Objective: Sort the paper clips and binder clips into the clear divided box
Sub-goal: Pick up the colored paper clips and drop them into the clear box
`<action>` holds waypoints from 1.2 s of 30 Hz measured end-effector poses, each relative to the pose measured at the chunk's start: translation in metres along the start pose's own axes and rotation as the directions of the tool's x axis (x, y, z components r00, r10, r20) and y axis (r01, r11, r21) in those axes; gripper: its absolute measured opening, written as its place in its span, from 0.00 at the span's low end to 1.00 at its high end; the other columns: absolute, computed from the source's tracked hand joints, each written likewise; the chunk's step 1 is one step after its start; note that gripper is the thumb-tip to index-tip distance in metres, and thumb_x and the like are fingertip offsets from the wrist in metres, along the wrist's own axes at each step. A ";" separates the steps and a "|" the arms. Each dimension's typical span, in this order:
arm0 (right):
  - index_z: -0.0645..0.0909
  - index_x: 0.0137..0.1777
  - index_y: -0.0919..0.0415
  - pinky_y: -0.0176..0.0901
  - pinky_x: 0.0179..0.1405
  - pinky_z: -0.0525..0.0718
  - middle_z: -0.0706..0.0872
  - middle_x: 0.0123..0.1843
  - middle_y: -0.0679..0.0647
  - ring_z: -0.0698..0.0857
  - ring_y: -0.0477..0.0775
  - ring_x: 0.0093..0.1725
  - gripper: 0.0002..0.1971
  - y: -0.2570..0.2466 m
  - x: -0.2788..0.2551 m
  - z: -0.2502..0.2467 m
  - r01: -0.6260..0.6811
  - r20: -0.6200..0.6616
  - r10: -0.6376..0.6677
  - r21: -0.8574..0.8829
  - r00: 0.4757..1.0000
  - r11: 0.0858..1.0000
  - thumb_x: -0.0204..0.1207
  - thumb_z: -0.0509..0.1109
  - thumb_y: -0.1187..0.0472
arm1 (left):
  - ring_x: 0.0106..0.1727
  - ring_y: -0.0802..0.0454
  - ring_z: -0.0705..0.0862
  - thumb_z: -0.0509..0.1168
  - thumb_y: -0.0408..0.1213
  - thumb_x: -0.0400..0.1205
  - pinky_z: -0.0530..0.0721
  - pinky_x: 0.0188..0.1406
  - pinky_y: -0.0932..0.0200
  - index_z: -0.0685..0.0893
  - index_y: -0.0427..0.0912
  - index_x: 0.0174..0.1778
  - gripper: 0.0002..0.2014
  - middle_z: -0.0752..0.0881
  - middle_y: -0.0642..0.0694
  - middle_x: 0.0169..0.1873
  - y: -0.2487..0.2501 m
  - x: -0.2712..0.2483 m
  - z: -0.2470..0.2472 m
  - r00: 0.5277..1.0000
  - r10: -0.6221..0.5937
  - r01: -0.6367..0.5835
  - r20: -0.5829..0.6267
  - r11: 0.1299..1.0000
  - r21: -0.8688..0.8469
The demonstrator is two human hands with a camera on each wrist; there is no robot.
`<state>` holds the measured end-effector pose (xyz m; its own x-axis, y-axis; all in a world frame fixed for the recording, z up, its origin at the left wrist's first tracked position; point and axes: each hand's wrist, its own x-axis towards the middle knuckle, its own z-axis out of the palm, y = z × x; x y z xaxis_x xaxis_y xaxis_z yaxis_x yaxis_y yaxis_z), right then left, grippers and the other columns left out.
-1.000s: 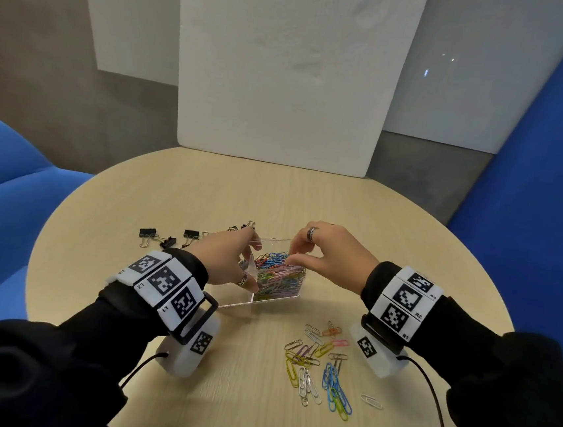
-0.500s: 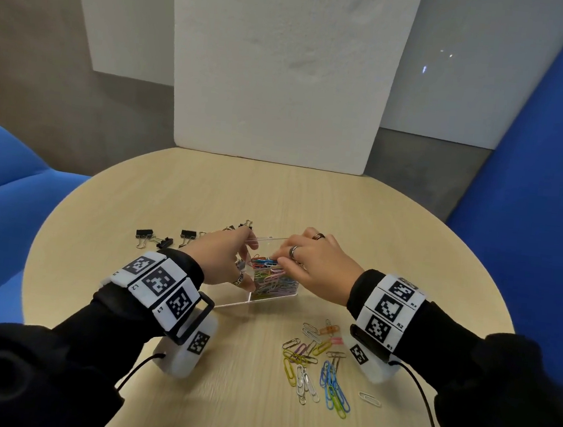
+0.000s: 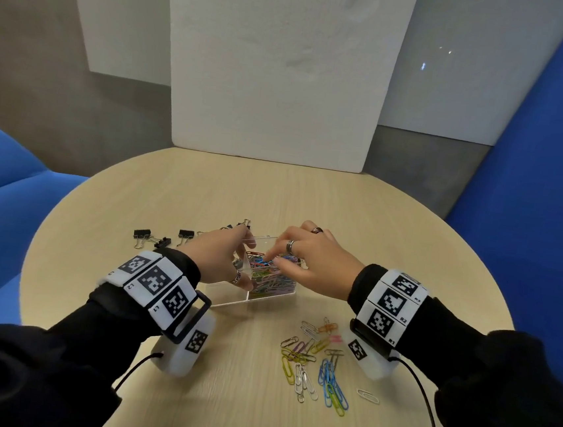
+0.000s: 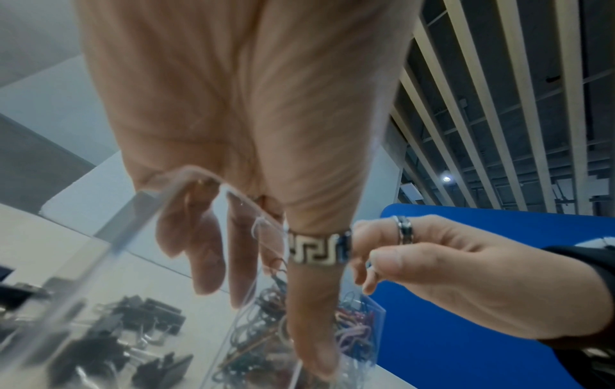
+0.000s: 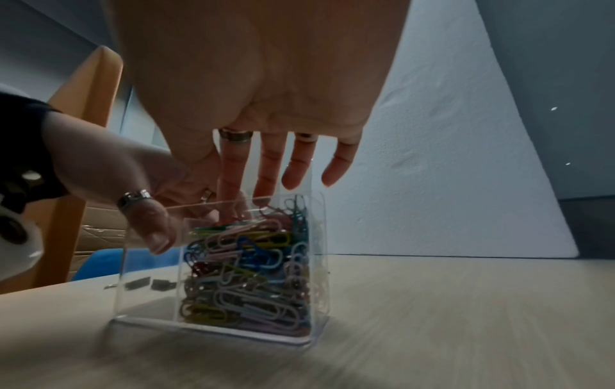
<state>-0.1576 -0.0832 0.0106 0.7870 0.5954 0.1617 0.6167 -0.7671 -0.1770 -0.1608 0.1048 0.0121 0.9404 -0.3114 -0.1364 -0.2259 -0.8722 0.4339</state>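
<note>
L hand grips clear box; R hand fingers straight in clips; binder clips beside.

Round wood table w/ clear box, loose paper clips, binder clips.

Left hand gripping, seemingly, clear box

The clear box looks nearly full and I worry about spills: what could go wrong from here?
Paper clips in the clear box reach nearly to its rim, so more from the loose pile may spill over. The left hand holds the wall; a nudge from the right hand could tip it.
</note>
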 end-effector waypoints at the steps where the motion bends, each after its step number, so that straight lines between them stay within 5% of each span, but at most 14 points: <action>1: 0.83 0.62 0.45 0.46 0.62 0.64 0.79 0.61 0.44 0.63 0.41 0.53 0.14 -0.002 0.000 0.001 0.015 0.004 -0.015 0.010 1.000 1.000 0.83 0.57 0.51 | 0.51 0.55 0.77 0.77 0.45 0.69 0.74 0.49 0.61 0.69 0.46 0.68 0.34 0.75 0.55 0.50 0.000 0.000 0.000 1.000 0.000 0.000 0.001 1.000 0.003; 7: 0.84 0.61 0.49 0.51 0.67 0.64 0.78 0.62 0.45 0.64 0.44 0.55 0.18 -0.004 0.004 0.002 0.001 0.075 0.003 -0.045 0.997 0.999 0.84 0.54 0.49 | 0.51 0.55 0.77 0.77 0.45 0.69 0.74 0.48 0.62 0.69 0.46 0.67 0.33 0.77 0.54 0.52 0.000 0.000 0.000 1.000 -0.002 0.002 -0.002 1.000 0.002; 11: 0.77 0.70 0.45 0.49 0.64 0.63 0.75 0.63 0.46 0.66 0.48 0.59 0.19 -0.007 0.007 0.002 -0.034 0.053 0.038 -0.079 0.998 0.996 0.85 0.51 0.49 | 0.52 0.54 0.78 0.77 0.44 0.70 0.76 0.51 0.60 0.69 0.45 0.67 0.33 0.76 0.55 0.49 0.000 0.000 0.000 1.000 -0.005 0.005 -0.005 1.000 0.011; 14: 0.85 0.60 0.55 0.51 0.65 0.62 0.73 0.64 0.46 0.65 0.48 0.59 0.24 -0.008 0.010 0.005 -0.022 0.108 0.046 -0.215 0.993 0.976 0.85 0.48 0.48 | 0.51 0.54 0.78 0.77 0.44 0.69 0.77 0.52 0.59 0.69 0.46 0.67 0.33 0.76 0.55 0.49 0.001 0.000 0.000 1.000 -0.006 0.006 0.001 1.000 0.006; 20: 0.84 0.56 0.55 0.51 0.65 0.65 0.83 0.56 0.47 0.71 0.47 0.55 0.21 0.004 0.005 -0.014 -0.135 -0.014 0.136 0.049 0.991 0.990 0.86 0.48 0.52 | 0.51 0.54 0.77 0.76 0.44 0.70 0.77 0.53 0.59 0.69 0.46 0.67 0.33 0.77 0.54 0.51 0.000 0.001 0.000 1.000 -0.010 0.010 0.000 1.000 0.010; 27: 0.85 0.45 0.55 0.52 0.63 0.63 0.87 0.51 0.50 0.71 0.50 0.52 0.25 0.011 0.002 -0.006 -0.119 0.159 0.134 -0.103 0.978 0.988 0.86 0.47 0.50 | 0.52 0.54 0.77 0.77 0.44 0.69 0.78 0.55 0.57 0.69 0.47 0.68 0.33 0.79 0.52 0.55 0.001 0.000 0.000 1.000 -0.010 0.009 0.004 1.000 0.011; 33: 0.88 0.47 0.57 0.55 0.65 0.72 0.89 0.47 0.53 0.75 0.50 0.53 0.23 0.012 0.003 -0.010 -0.173 -0.073 0.186 0.158 0.980 0.972 0.86 0.50 0.53 | 0.52 0.53 0.78 0.77 0.44 0.69 0.79 0.57 0.55 0.69 0.47 0.68 0.34 0.80 0.51 0.58 0.000 0.000 0.000 1.000 -0.008 0.008 0.003 1.000 -0.004; 36: 0.87 0.52 0.56 0.53 0.66 0.69 0.88 0.48 0.51 0.70 0.48 0.51 0.23 0.013 0.002 -0.010 -0.186 -0.031 0.187 0.016 0.982 0.982 0.86 0.49 0.51 | 0.51 0.53 0.78 0.77 0.44 0.69 0.78 0.56 0.56 0.70 0.47 0.68 0.33 0.80 0.52 0.55 0.000 0.001 0.000 1.000 -0.008 0.008 0.004 1.000 -0.007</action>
<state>-0.1482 -0.0947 0.0180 0.8873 0.4342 0.1557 0.4596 -0.8607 -0.2190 -0.1599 0.1048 0.0114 0.9411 -0.3063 -0.1434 -0.2169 -0.8718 0.4393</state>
